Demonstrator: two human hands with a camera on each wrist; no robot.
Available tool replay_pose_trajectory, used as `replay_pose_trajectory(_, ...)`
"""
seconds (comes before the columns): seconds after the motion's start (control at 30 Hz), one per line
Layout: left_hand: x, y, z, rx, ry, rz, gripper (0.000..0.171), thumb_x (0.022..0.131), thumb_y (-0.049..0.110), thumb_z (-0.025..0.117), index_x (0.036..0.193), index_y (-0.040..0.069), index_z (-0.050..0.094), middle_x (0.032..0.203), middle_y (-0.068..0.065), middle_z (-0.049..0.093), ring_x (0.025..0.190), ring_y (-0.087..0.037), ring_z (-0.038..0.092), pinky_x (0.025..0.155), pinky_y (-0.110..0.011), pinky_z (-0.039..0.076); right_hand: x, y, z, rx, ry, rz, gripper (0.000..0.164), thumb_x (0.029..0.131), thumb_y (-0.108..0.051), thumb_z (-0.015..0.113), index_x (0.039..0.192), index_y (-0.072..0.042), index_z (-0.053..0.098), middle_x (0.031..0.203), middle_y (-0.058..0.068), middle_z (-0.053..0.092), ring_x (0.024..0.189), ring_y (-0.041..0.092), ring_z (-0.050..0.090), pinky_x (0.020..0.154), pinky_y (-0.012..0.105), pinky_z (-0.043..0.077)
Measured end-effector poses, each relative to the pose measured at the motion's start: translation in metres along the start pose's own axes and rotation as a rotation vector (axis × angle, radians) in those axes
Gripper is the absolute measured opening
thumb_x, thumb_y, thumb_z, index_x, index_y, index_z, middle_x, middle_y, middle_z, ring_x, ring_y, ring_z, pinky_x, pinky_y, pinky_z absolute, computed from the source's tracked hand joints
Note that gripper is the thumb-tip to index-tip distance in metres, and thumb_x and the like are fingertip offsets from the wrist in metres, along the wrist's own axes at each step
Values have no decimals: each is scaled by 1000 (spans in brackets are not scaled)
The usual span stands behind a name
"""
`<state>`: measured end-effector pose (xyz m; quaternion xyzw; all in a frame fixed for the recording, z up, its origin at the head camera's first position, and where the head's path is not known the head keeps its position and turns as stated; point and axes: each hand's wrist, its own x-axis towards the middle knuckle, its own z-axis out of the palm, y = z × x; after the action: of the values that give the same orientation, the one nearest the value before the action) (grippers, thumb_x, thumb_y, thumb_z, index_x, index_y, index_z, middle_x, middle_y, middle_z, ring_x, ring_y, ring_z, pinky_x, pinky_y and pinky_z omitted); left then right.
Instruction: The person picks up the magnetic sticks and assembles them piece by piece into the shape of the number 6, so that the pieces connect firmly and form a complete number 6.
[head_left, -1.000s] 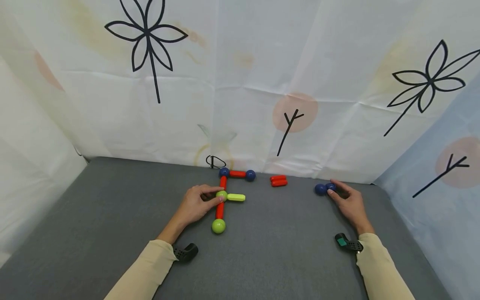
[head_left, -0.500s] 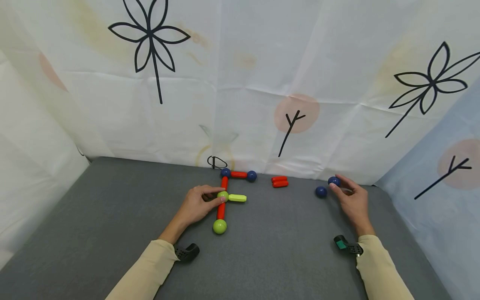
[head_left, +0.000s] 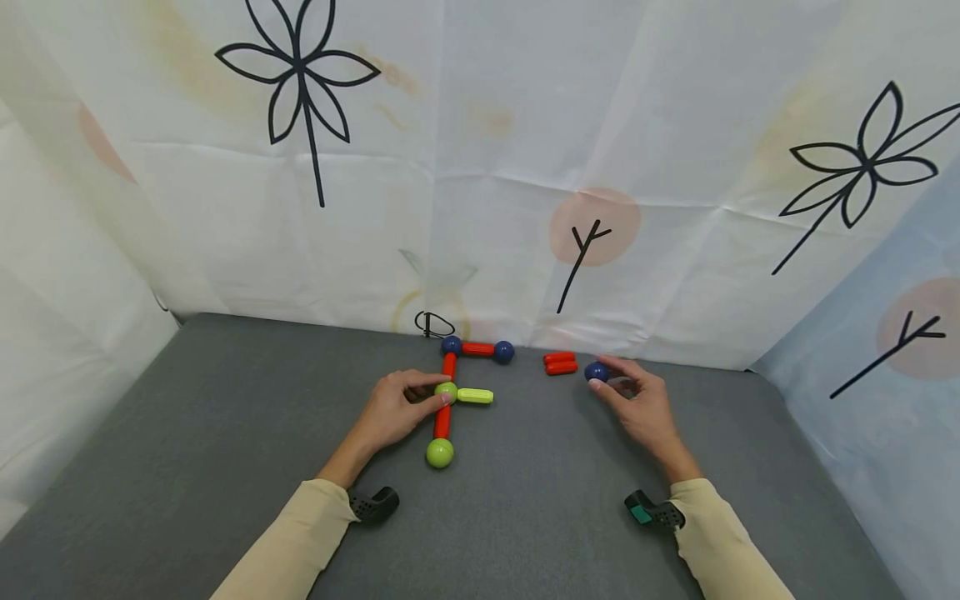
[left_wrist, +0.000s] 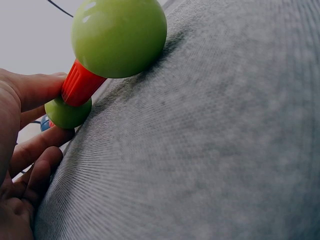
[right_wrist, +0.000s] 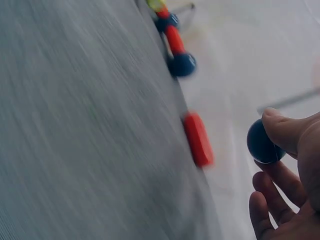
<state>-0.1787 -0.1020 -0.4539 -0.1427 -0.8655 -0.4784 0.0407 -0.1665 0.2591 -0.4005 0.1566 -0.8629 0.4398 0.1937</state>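
My left hand (head_left: 397,408) pinches the middle green ball (head_left: 447,392) of a joined figure of balls and rods lying on the dark grey table. From that ball a yellow-green rod (head_left: 476,396) points right, and a red rod (head_left: 442,422) runs down to another green ball (left_wrist: 119,37). A further red rod (head_left: 449,367) leads up to a blue ball (head_left: 452,346), joined by a red rod (head_left: 478,349) to a second blue ball (head_left: 504,352). My right hand (head_left: 641,408) holds a loose blue ball (right_wrist: 264,142) between thumb and fingertips, just right of two loose red rods (head_left: 560,362).
A white cloth wall (head_left: 495,167) with plant drawings rises right behind the table's back edge. Cloth also hangs at the left (head_left: 67,275) and at the right (head_left: 892,342). The grey table (head_left: 540,517) stretches toward the front.
My right hand lifts one blue ball away from another and carries it left toward the red rods. The other loose ball is no longer visible. My left hand stays on the green ball.
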Motion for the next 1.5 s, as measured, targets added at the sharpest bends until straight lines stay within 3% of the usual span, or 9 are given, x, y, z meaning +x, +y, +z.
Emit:
replay_pose_trajectory(0.1,0,0,0,2,1,0,30,90,32,79,119,23,78,108,3,71,88,-15,58,78,-37,48,-2,-7,15,27,-65,-31,38,84,12,75,121,13,66,112,27,68,95,37,63,79,43,55)
replay_pose_trajectory(0.2,0,0,0,5,1,2,30,90,32,80,119,23,78,108,3,72,88,-15,58,78,-37,48,-3,-1,32,67,-134,-25,38,86,7,76,123,8,68,116,22,69,97,36,64,80,49,55)
replay_pose_trajectory(0.37,0,1,-1,8,-1,-4,30,90,33,80,119,23,78,108,3,71,88,-15,58,78,-37,47,-4,6,57,140,-265,45,39,89,-6,79,126,-1,70,123,14,68,102,29,65,85,40,55)
replay_pose_trajectory(0.5,0,1,-1,7,0,-6,30,90,33,80,119,23,78,108,3,71,88,-15,58,78,-37,47,-4,2,69,141,-319,71,39,89,-11,80,126,-3,71,122,12,69,103,26,66,88,35,54)
replay_pose_trajectory(0.9,0,2,1,8,2,-25,30,90,33,80,119,25,78,107,4,71,88,-15,58,79,-37,49,-4,-10,90,124,-329,83,38,88,-12,81,124,-5,72,116,9,70,101,24,65,88,39,51)
replay_pose_trajectory(1.5,1,-1,1,11,6,-4,31,90,34,80,118,23,78,106,5,71,87,-14,58,78,-36,48,-5,-13,100,164,-327,114,39,88,-15,82,125,-9,72,116,6,70,103,22,64,91,43,50)
